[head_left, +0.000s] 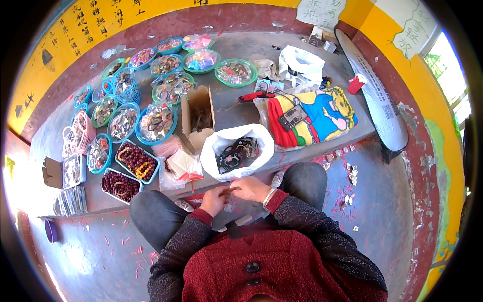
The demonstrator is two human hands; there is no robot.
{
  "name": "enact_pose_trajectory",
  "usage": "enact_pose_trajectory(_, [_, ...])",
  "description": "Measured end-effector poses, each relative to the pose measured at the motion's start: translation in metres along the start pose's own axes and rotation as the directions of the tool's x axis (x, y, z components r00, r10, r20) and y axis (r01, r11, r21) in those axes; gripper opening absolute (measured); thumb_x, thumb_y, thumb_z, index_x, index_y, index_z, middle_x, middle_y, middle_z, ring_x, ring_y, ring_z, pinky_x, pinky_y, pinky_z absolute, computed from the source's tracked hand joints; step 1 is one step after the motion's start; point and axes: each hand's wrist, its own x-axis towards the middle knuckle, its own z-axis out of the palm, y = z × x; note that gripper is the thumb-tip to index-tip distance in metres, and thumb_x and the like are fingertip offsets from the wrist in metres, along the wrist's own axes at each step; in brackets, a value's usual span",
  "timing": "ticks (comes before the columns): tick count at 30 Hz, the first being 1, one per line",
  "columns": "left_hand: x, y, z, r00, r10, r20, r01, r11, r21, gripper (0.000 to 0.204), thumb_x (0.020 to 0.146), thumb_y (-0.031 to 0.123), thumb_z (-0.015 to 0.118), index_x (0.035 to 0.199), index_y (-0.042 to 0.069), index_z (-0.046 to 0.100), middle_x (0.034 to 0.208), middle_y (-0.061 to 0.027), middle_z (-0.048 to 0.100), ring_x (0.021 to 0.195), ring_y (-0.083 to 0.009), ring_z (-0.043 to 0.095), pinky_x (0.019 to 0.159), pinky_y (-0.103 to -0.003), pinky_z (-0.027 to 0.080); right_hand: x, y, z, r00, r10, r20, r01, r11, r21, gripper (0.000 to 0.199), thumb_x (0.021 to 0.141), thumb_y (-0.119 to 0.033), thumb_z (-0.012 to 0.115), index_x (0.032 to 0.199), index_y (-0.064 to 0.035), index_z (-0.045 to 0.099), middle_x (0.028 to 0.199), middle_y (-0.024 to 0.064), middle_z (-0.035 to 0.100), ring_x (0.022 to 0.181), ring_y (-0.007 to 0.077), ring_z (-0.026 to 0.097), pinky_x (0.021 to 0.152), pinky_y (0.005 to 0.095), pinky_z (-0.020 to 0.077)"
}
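Just below the rim of a white bag (211, 168), my left hand (213, 201) and my right hand (251, 190) meet over my lap. The fingers of both hands are closed together at the tips. Whatever they pinch is too small to make out; a bit of clear plastic seems to hang beneath them. Dark corded strands (236, 155), maybe bracelets, lie heaped inside the bag. To the left of it are small clear bags with cream cards (182, 165), and behind these stands an open cardboard box (205, 138).
Several round baskets (236, 72) of small trinkets cover the platform's left and back. Two trays of beads (121, 184) lie at its front left. A colourful folded blanket (317, 121) with a phone-like device (292, 118) lies right. Litter dots the floor (372, 211).
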Motion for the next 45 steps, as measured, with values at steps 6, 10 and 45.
enact_pose_trajectory(6, [0.009,-0.013,-0.005,0.998,-0.015,-0.062,0.003,0.98,-0.201,0.03,0.083,0.004,0.055,0.112,-0.003,0.055,0.097,-0.0075,0.062,0.085,-0.0126,0.059,0.075,-0.023,0.047,0.003,-0.015,-0.005,0.985,-0.028,-0.17,0.027,1.0,-0.009,0.008,0.076,-0.009,0.05,0.078,-0.0028,0.054,0.074,0.0168,0.059,0.074,0.0359,0.058,0.063,0.0419,0.0451])
enact_pose_trajectory(10, [0.007,-0.008,-0.005,0.996,0.003,-0.088,-0.029,0.956,-0.293,0.032,0.083,0.008,0.056,0.112,-0.004,0.053,0.099,-0.009,0.062,0.087,-0.0136,0.059,0.076,-0.024,0.047,0.001,-0.027,0.001,0.986,-0.042,-0.159,0.046,0.999,0.018,0.003,0.076,-0.004,0.046,0.077,-0.0013,0.046,0.074,0.0177,0.057,0.072,0.0373,0.057,0.061,0.0429,0.0442])
enact_pose_trajectory(45, [0.007,-0.002,-0.005,0.949,-0.029,-0.315,0.052,0.997,0.063,0.024,0.078,0.019,0.058,0.087,-0.002,0.065,0.063,-0.0127,0.062,0.057,-0.0129,0.057,0.055,-0.03,0.044,0.091,0.113,0.009,0.943,0.248,-0.224,-0.31,0.899,-0.309,0.021,0.073,-0.017,0.058,0.09,-0.008,0.064,0.089,0.016,0.06,0.085,0.0318,0.059,0.076,0.0398,0.0465])
